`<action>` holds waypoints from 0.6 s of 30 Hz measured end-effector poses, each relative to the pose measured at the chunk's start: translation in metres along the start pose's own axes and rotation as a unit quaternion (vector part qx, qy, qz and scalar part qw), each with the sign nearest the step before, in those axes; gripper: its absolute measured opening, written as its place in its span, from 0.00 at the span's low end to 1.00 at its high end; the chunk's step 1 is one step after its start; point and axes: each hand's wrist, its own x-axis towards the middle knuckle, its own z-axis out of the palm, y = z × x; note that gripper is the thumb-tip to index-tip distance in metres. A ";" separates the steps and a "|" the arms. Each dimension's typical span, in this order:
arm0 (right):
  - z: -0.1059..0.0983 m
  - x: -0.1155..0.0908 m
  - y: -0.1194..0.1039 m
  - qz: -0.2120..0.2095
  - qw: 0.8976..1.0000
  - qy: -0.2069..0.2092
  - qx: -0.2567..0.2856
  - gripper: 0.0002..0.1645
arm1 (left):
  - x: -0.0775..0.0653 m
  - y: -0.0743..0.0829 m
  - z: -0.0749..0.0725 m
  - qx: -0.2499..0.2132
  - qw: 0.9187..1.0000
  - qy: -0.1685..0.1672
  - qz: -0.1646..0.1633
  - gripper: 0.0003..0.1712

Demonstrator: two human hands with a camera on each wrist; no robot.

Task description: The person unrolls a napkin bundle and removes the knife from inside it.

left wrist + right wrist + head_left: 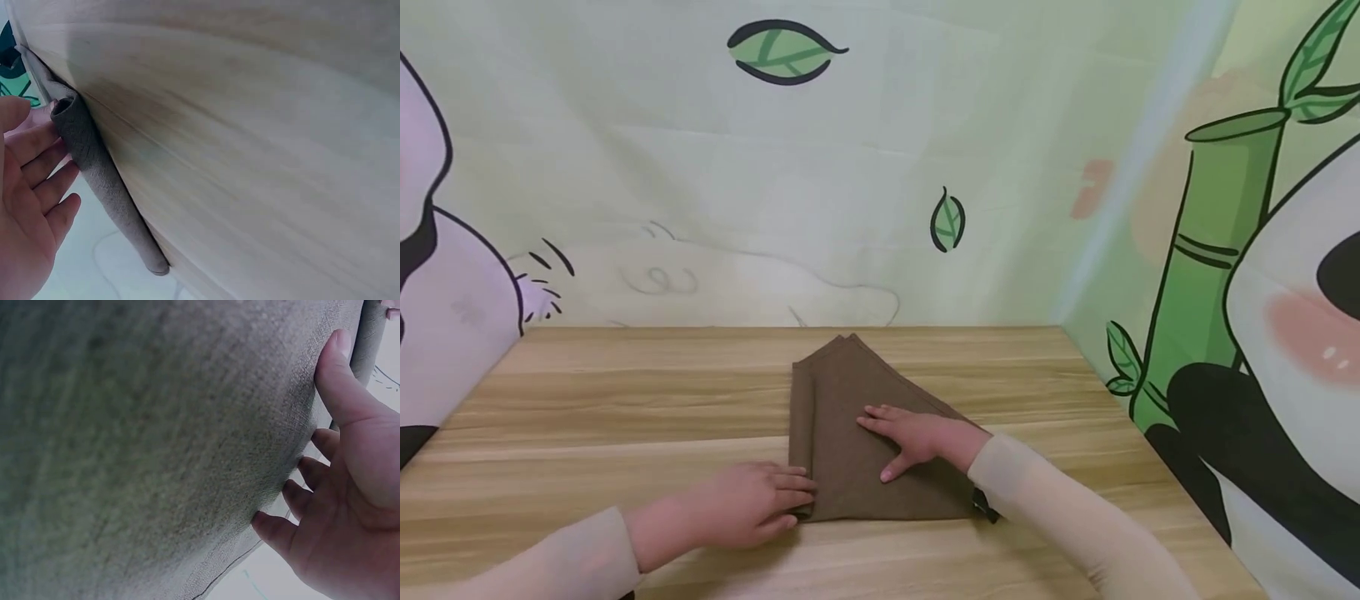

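Observation:
A brown cloth [880,450] lies folded on the table, with a slanted right edge and a peak at the back. Its left edge is turned over into a narrow roll [106,169]. My left hand [748,504] rests its fingers on the near end of this roll; in the left wrist view the fingers [47,165] lie fairly straight against it. Spread flat on the middle of the cloth is my right hand [917,437]. In the right wrist view its thumb and fingertips [269,525] press on the woven surface.
A small black piece [983,504] sticks out at the cloth's near right corner, partly behind the right sleeve [1037,492]. The wooden table [625,392] ends at a printed backdrop [850,167] with leaves, bamboo and pandas, which also stands along the right side.

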 end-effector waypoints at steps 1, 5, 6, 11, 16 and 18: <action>0.000 0.000 0.000 -0.001 1.000 0.001 0.001 0.55 | -0.002 0.000 0.000 -0.002 1.000 0.003 -0.004 0.20; 0.000 -0.002 0.000 -0.007 1.000 0.008 0.003 0.55 | -0.009 -0.001 0.002 -0.015 1.000 0.012 -0.016 0.21; 0.001 -0.002 0.000 -0.008 1.000 0.010 0.004 0.55 | -0.010 -0.001 0.003 -0.019 1.000 0.014 -0.017 0.21; 0.002 -0.004 0.003 -0.012 1.000 0.012 0.025 0.54 | -0.009 0.000 0.001 -0.027 0.999 0.022 -0.014 0.19; -0.002 -0.003 0.007 -0.015 0.998 0.041 0.055 0.50 | 0.003 0.000 -0.009 -0.020 0.998 0.063 -0.001 0.15; -0.004 -0.002 0.007 -0.019 0.996 0.062 0.058 0.48 | 0.008 0.000 -0.013 -0.019 0.997 0.075 0.002 0.15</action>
